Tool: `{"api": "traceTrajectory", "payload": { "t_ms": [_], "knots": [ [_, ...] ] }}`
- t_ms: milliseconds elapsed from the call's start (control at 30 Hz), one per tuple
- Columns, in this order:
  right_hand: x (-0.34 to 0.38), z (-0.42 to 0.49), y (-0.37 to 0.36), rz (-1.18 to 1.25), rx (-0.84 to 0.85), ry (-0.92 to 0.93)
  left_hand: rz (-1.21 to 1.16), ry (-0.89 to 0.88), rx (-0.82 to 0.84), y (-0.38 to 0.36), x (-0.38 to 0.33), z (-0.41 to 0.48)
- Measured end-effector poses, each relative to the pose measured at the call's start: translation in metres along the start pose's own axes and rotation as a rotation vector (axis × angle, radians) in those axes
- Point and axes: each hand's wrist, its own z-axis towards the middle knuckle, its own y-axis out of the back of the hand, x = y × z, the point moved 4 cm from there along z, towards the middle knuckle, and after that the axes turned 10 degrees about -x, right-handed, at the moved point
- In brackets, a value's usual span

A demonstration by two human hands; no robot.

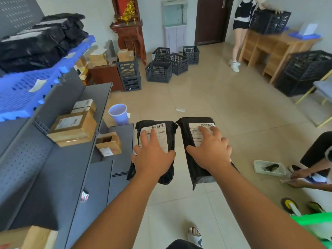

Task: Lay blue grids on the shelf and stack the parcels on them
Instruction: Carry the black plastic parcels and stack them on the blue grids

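- Where are the parcels?
- Over the floor beside the shelf [71, 177]. The left hand [153, 156] grips the left parcel [169, 135], the right hand [211, 150] grips the right parcel [186, 135], fingers spread on the labels.
- Around them?
- A blue grid [23, 90] up on the shelf carries stacked parcels [41, 44]. Boxes [73, 126] sit below, a bucket [118, 114] ahead.

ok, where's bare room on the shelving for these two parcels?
Free: the near end of the blue grid, this side of the stacked black parcels, bare but for a paper slip. Also the grey shelf below, between the cardboard boxes and the near carton. Crowded: the grid's far end, piled with parcels.
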Motion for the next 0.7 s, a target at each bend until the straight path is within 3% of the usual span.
{"api": "traceTrajectory", "payload": {
  "t_ms": [267,700],
  "knots": [
    [0.016,0.135,-0.002,0.06,0.014,0.048,0.031,0.051,-0.058,-0.008,-0.062,0.103],
    [0.072,0.3,-0.042,0.068,0.023,0.052,0.0,0.075,-0.058,-0.038,-0.09,0.274]
  ]
}}
